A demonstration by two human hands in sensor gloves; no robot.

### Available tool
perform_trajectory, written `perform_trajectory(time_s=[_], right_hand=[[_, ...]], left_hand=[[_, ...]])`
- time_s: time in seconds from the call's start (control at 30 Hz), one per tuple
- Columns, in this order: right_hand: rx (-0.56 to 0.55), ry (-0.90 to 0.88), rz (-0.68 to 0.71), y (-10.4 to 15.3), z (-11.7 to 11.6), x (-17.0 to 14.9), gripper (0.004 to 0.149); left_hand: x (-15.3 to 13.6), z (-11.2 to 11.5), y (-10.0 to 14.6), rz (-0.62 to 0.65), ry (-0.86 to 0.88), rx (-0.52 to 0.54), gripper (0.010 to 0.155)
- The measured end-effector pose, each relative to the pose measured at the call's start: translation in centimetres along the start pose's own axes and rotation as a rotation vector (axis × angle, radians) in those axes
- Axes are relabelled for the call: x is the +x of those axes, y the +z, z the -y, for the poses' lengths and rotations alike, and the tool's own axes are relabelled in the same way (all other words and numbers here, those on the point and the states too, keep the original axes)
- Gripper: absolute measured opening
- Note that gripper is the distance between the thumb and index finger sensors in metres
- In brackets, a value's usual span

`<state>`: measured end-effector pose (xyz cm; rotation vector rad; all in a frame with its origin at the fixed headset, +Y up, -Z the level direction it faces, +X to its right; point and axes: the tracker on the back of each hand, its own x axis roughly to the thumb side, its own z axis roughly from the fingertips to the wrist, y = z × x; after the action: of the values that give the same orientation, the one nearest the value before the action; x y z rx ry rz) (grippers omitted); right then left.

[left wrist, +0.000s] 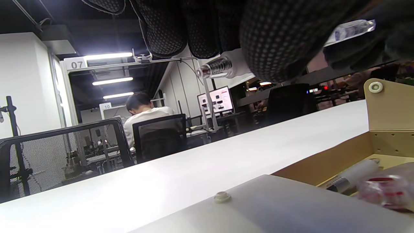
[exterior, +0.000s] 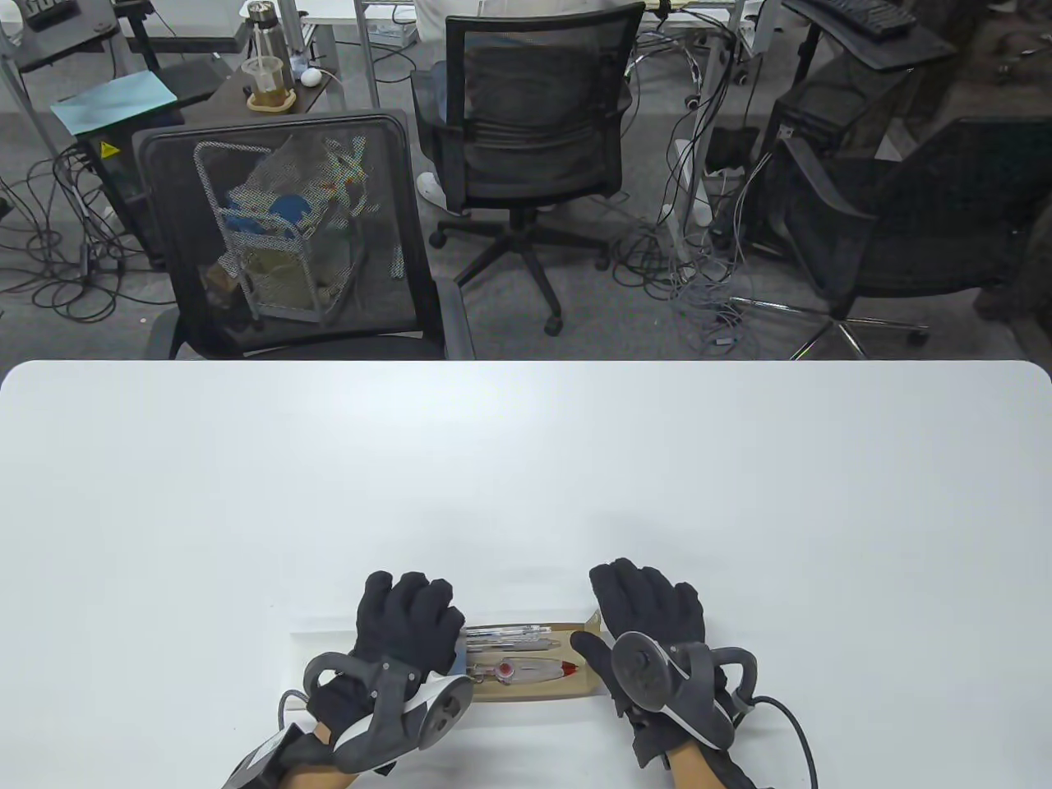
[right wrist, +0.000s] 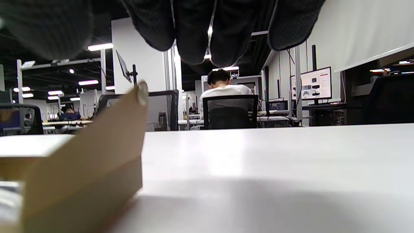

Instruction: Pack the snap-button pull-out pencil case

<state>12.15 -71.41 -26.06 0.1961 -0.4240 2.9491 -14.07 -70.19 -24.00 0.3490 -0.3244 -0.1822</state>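
Your left hand [exterior: 407, 629] lay curled over the white sleeve [exterior: 329, 657] of the pencil case, near the table's [exterior: 526, 460] front edge; the fingers were bent down onto it, though whether they truly gripped it I cannot tell. In the left wrist view the sleeve's top carried one half of a snap button [left wrist: 222, 196], still unfastened.

Between your hands the brown drawer [exterior: 567, 637] stood pulled out of the sleeve, with clear-barrelled pens [exterior: 509, 634] along its far side and a red-tipped pen [exterior: 526, 670] nearer you. All lay flat inside it, as far as the pictures showed.

Your right hand [exterior: 649, 625] rested at the drawer's outer end, fingers extended and loosely together, beside the upright end flap [right wrist: 97, 142] with its snap stud [right wrist: 141, 92]; whether it held the flap I cannot tell.

The step in hand was probably sliding the drawer home. To do it well, you needed to steady the sleeve with the left hand, push squarely on the end with the right so the drawer did not skew, and watch that no pen rode up and caught the sleeve's mouth.
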Motion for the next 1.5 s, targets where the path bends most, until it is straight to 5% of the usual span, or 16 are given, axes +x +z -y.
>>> perform_trajectory(time_s=[0.13, 0.23, 0.43, 0.7, 0.87, 1.0, 1.17, 1.5], right_hand=[[-0.078, -0.095, 0.046, 0.0, 2.3, 1.4, 0.058], [0.011, -0.097, 0.086, -0.3, 2.9, 3.7, 0.053], [0.131, 0.03, 0.191, -1.3, 1.8, 6.8, 0.048], [0.23, -0.029, 0.192, -1.7, 0.6, 7.7, 0.043], [0.128, 0.108, 0.178, -1.2, 1.0, 7.9, 0.044], [0.065, 0.233, 0.171, -0.8, 1.5, 7.7, 0.043], [-0.018, 0.425, 0.187, -0.2, 2.0, 7.5, 0.044], [-0.087, 0.682, 0.286, 0.1, 0.7, 8.7, 0.043]], left_hand=[[0.2, 0.1, 0.2, 0.014, -0.011, 0.009, 0.051], [0.4, 0.0, 0.3, 0.03, -0.01, 0.024, 0.051], [0.6, -0.6, 1.0, 0.043, -0.011, 0.078, 0.051], [-0.6, -0.4, 1.2, 0.021, 0.04, 0.119, 0.052], [-4.2, -0.3, 0.5, -0.039, 0.208, -0.047, 0.074], [-8.0, 1.8, -0.3, -0.088, 0.33, -0.501, 0.096], [-10.1, 5.8, -0.5, -0.126, 0.393, -0.728, 0.106], [-10.3, 7.6, -0.6, -0.136, 0.384, -0.778, 0.097]])
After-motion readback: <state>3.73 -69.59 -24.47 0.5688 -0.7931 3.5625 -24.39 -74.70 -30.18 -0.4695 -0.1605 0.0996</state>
